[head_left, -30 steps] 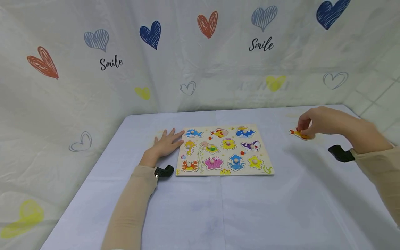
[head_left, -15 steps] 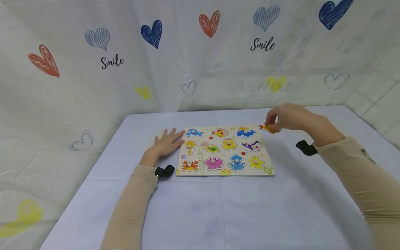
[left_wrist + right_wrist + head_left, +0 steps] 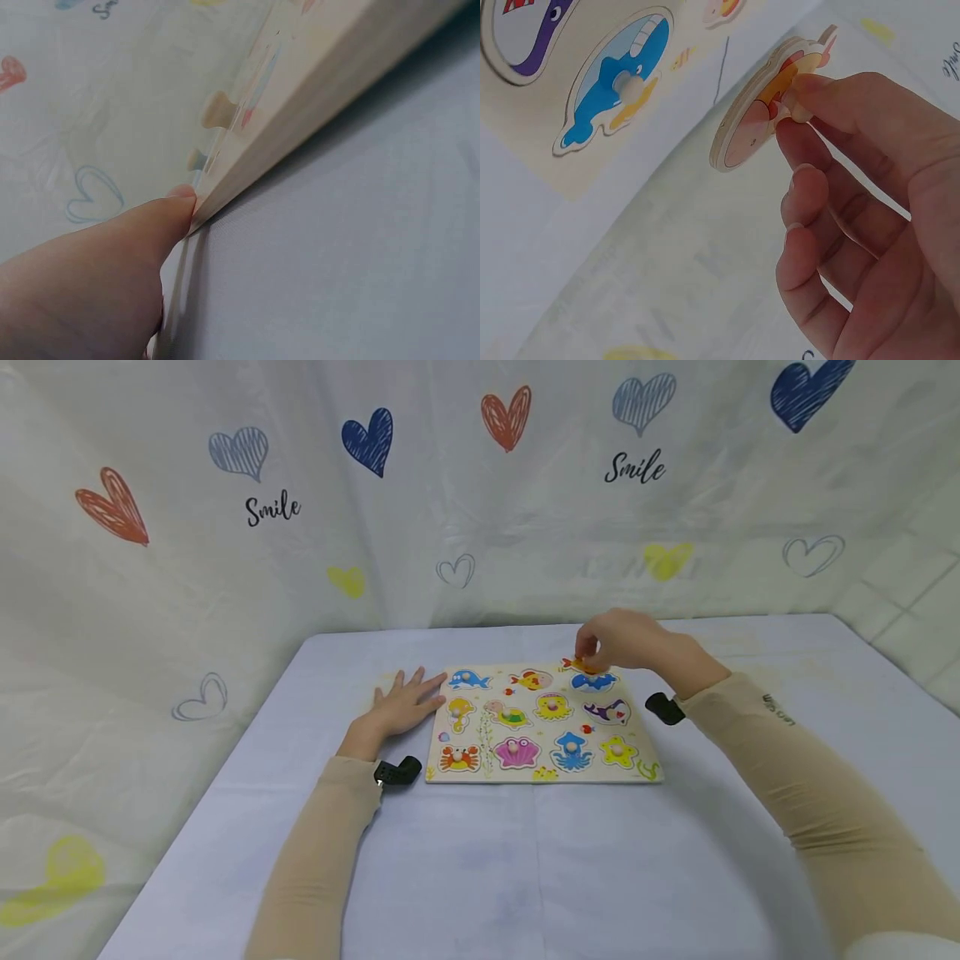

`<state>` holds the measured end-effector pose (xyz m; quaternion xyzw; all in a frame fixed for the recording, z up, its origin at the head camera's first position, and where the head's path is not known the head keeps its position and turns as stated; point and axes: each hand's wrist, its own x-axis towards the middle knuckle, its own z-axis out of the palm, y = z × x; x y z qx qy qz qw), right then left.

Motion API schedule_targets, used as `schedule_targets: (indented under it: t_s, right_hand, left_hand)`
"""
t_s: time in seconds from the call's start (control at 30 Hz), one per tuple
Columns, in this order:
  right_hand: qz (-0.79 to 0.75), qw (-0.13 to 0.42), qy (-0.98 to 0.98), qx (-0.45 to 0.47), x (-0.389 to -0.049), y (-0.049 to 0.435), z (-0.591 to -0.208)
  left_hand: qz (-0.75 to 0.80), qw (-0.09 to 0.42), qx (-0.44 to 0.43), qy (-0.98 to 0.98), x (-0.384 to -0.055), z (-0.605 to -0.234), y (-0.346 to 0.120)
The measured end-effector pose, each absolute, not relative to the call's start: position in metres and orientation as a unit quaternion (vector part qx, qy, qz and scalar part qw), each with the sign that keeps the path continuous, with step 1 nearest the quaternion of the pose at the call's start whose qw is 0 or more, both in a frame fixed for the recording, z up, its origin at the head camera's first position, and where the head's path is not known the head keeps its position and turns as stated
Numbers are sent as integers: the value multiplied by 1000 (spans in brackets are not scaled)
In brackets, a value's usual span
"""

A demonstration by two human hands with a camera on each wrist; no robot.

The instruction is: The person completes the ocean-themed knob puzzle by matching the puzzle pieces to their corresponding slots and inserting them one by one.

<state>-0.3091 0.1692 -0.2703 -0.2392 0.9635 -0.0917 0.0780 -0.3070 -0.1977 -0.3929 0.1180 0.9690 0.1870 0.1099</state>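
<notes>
My right hand point(image 3: 618, 639) pinches a fish-shaped wooden puzzle piece point(image 3: 761, 109), orange and yellow with a pink face, by its small knob. The fish piece is above the back right part of the puzzle board point(image 3: 517, 781), overlapping the blue whale piece point(image 3: 596, 682) in the head view. My left hand point(image 3: 401, 703) lies with spread fingers on the cloth, fingertips at the board's left edge. In the left wrist view, the thumb point(image 3: 176, 214) touches the side of the board, with two knobs standing above its face.
The board carries several sea animals, among them a crab point(image 3: 460, 758), a pink shell point(image 3: 517, 752), a squid point(image 3: 572, 752) and a yellow starfish point(image 3: 618, 752). A white cloth point(image 3: 480, 860) covers the table. Behind it hangs a curtain point(image 3: 420, 502) printed with hearts.
My right hand has carried the fish piece leftward from the right side of the table to over the board's back right. The left hand stays at the board's left edge.
</notes>
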Motion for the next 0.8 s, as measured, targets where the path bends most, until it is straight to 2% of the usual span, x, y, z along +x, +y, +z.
schedule_targets:
  t_s: [0.17, 0.43, 0.8]
  right_hand:
    - [-82, 77, 961, -254, -319, 152, -278]
    - [-83, 104, 957, -257, -335, 118, -293]
    - [-66, 107, 961, -248, -349, 99, -303]
  left_hand:
    - [186, 107, 118, 970, -306, -392, -195]
    - [183, 110, 117, 970, -304, -393, -198]
    - [183, 108, 117, 970, -305, -392, -198]
